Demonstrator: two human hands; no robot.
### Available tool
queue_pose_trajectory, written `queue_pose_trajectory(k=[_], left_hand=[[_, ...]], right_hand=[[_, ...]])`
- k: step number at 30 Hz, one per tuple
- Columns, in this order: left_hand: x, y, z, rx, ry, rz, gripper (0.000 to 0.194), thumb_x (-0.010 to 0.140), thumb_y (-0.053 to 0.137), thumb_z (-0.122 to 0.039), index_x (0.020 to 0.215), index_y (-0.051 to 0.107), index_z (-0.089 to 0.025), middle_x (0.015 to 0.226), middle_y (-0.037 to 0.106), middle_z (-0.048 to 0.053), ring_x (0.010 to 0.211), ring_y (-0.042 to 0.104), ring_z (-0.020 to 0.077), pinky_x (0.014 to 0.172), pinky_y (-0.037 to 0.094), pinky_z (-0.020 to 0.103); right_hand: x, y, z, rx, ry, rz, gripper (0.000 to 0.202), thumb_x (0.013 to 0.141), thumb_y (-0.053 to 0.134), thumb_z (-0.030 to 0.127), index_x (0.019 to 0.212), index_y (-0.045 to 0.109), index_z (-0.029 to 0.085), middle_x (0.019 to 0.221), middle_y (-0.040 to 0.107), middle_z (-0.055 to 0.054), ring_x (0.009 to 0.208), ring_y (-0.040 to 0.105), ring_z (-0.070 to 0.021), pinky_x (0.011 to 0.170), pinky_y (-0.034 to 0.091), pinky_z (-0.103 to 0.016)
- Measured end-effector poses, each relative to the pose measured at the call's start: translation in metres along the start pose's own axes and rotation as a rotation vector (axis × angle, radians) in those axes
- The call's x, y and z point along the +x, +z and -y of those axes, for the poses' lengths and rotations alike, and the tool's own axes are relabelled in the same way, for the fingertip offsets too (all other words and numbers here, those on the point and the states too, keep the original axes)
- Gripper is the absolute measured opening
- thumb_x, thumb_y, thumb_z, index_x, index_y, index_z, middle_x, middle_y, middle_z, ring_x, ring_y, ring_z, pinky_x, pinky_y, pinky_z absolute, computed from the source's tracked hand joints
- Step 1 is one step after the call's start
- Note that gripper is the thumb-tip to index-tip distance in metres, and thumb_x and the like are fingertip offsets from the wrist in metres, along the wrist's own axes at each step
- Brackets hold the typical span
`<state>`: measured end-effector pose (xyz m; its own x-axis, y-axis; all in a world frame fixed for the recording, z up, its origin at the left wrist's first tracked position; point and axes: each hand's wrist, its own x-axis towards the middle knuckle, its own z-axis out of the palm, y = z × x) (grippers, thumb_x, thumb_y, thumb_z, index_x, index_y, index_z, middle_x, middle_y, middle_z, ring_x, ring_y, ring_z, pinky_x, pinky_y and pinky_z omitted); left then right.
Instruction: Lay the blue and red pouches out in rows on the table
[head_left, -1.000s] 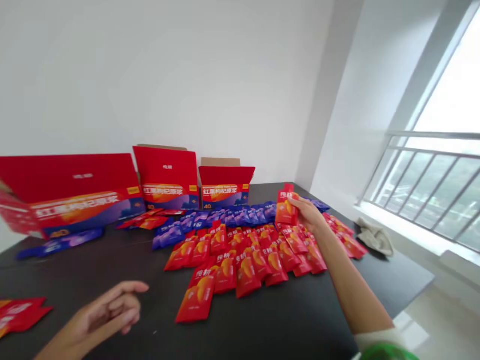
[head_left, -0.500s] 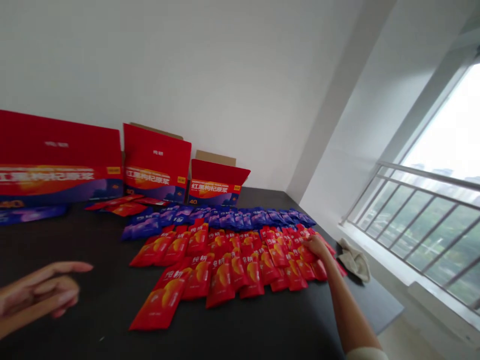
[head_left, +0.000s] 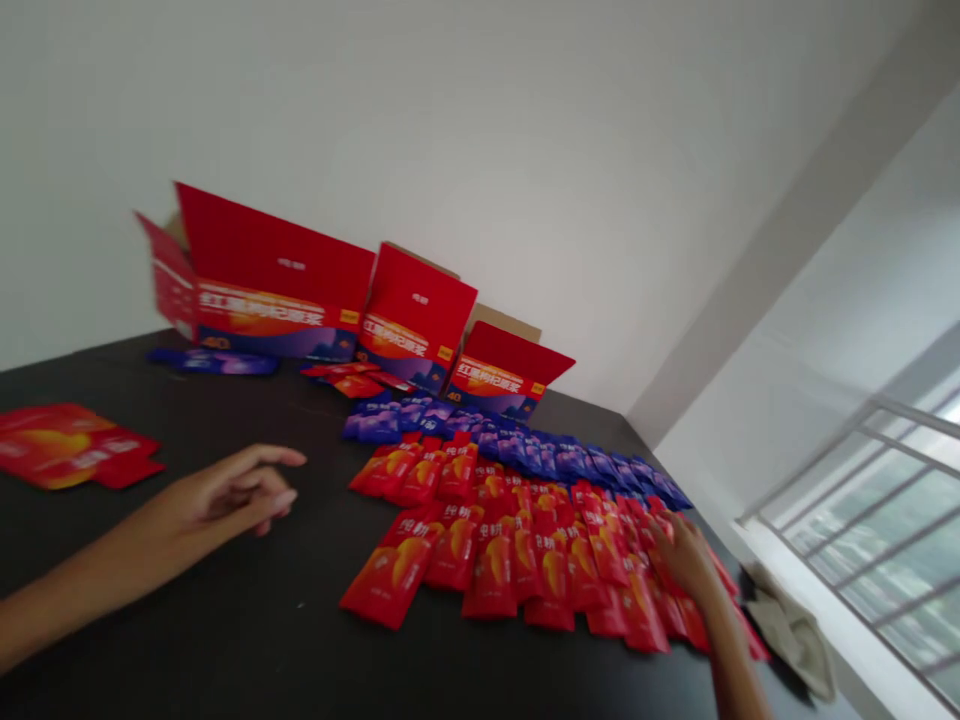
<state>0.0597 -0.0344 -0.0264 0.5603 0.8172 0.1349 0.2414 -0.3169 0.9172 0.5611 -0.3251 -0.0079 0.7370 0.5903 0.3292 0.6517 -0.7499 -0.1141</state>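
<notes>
My right hand (head_left: 684, 552) reaches into the right end of the rows of red pouches (head_left: 491, 560), its fingertips down among them. Blur and overlap hide whether it grips one. My left hand (head_left: 236, 490) hovers over the dark table left of the pouches, holding nothing; index finger and thumb reach forward apart, the other fingers curl. Behind the red rows lies a band of purple-blue pouches (head_left: 517, 445). A few separate red pouches (head_left: 71, 445) lie at the far left, beyond my left forearm.
Three red printed cartons with raised flaps, a wide one (head_left: 274, 290), a middle one (head_left: 416, 320) and a right one (head_left: 502, 370), stand along the wall. More red pouches (head_left: 356, 380) and blue pouches (head_left: 217, 362) lie before them. A beige cloth (head_left: 791, 630) rests at the table's right edge, near a window railing.
The view has turned left and tilted, bringing the far-left red pouches and the wide carton's side flap into sight. My left hand shows further into the picture; my right hand stays at the red pouches.
</notes>
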Motion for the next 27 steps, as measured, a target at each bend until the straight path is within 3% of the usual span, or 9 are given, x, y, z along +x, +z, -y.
queue_pose_trajectory(k=[2, 4, 8, 11, 12, 15, 18, 22, 27], left_hand=[[-0.004, -0.008, -0.007, -0.006, 0.063, -0.134, 0.045, 0.076, 0.057, -0.046, 0.114, 0.044, -0.024, 0.08, 0.061, -0.007, 0.073, 0.058, 0.0108, 0.072, 0.047, 0.02], [-0.005, -0.014, -0.011, -0.009, 0.131, -0.258, 0.042, 0.081, 0.051, -0.042, 0.117, 0.043, -0.022, 0.089, 0.059, -0.002, 0.077, 0.059, 0.0115, 0.073, 0.048, 0.022], [-0.001, -0.026, -0.003, 0.056, 0.186, -0.442, 0.037, 0.084, 0.045, -0.036, 0.118, 0.043, -0.02, 0.09, 0.059, 0.001, 0.077, 0.058, 0.0123, 0.07, 0.048, 0.024], [0.001, -0.034, 0.006, 0.164, 0.172, -0.542, 0.035, 0.083, 0.046, -0.031, 0.116, 0.045, -0.02, 0.088, 0.061, 0.001, 0.077, 0.058, 0.0125, 0.074, 0.048, 0.026], [0.001, -0.035, 0.008, 0.185, 0.156, -0.558, 0.034, 0.083, 0.046, -0.03, 0.116, 0.046, -0.02, 0.087, 0.062, 0.001, 0.076, 0.058, 0.0128, 0.075, 0.048, 0.027], [0.002, -0.036, 0.013, 0.217, 0.118, -0.545, 0.034, 0.083, 0.046, -0.028, 0.116, 0.046, -0.02, 0.086, 0.062, 0.001, 0.075, 0.058, 0.0134, 0.074, 0.049, 0.028], [0.001, -0.032, 0.017, 0.252, 0.113, -0.487, 0.033, 0.083, 0.045, -0.026, 0.116, 0.046, -0.021, 0.091, 0.062, 0.002, 0.076, 0.059, 0.0135, 0.073, 0.05, 0.028], [-0.001, -0.029, 0.02, 0.318, 0.117, -0.415, 0.034, 0.082, 0.046, -0.025, 0.116, 0.046, -0.023, 0.093, 0.061, 0.001, 0.076, 0.06, 0.0129, 0.072, 0.05, 0.026], [-0.005, -0.029, 0.017, 0.383, 0.104, -0.39, 0.034, 0.083, 0.044, -0.024, 0.117, 0.045, -0.027, 0.094, 0.061, 0.0, 0.078, 0.06, 0.0132, 0.073, 0.048, 0.026]], right_hand=[[0.007, -0.012, 0.025, 0.137, -0.188, -0.049, 0.046, 0.089, 0.035, 0.042, 0.121, 0.055, 0.015, 0.115, 0.054, -0.014, 0.109, 0.051, -0.0268, 0.095, 0.042, -0.039], [0.011, -0.021, 0.07, 0.329, -0.441, -0.015, 0.048, 0.088, 0.037, 0.051, 0.118, 0.057, 0.019, 0.113, 0.056, -0.011, 0.106, 0.053, -0.0265, 0.095, 0.041, -0.039], [0.001, -0.032, 0.205, 0.554, -0.821, 0.335, 0.04, 0.089, 0.042, 0.05, 0.111, 0.063, 0.023, 0.109, 0.059, -0.007, 0.102, 0.055, -0.0249, 0.091, 0.044, -0.034], [-0.01, -0.024, 0.311, 0.589, -1.019, 0.546, 0.032, 0.092, 0.044, 0.039, 0.105, 0.066, 0.02, 0.102, 0.062, -0.004, 0.094, 0.058, -0.0225, 0.086, 0.044, -0.029], [-0.011, -0.018, 0.343, 0.573, -1.027, 0.568, 0.027, 0.092, 0.046, 0.033, 0.102, 0.067, 0.019, 0.099, 0.063, -0.004, 0.092, 0.058, -0.0216, 0.085, 0.044, -0.028], [-0.004, 0.005, 0.426, 0.491, -0.814, 0.483, 0.023, 0.09, 0.054, 0.021, 0.11, 0.064, 0.017, 0.101, 0.062, -0.004, 0.094, 0.057, -0.0201, 0.087, 0.041, -0.024], [0.007, 0.029, 0.483, 0.445, -0.679, 0.395, 0.03, 0.092, 0.054, 0.024, 0.12, 0.057, 0.012, 0.113, 0.056, -0.011, 0.106, 0.051, -0.0239, 0.092, 0.038, -0.027], [0.012, 0.054, 0.527, 0.368, -0.527, 0.328, 0.044, 0.094, 0.054, 0.033, 0.128, 0.049, 0.005, 0.124, 0.045, -0.019, 0.117, 0.041, -0.0301, 0.098, 0.033, -0.034], [0.007, 0.074, 0.552, 0.299, -0.39, 0.298, 0.055, 0.091, 0.057, 0.037, 0.133, 0.041, 0.006, 0.128, 0.038, -0.022, 0.121, 0.034, -0.0343, 0.097, 0.034, -0.042]])
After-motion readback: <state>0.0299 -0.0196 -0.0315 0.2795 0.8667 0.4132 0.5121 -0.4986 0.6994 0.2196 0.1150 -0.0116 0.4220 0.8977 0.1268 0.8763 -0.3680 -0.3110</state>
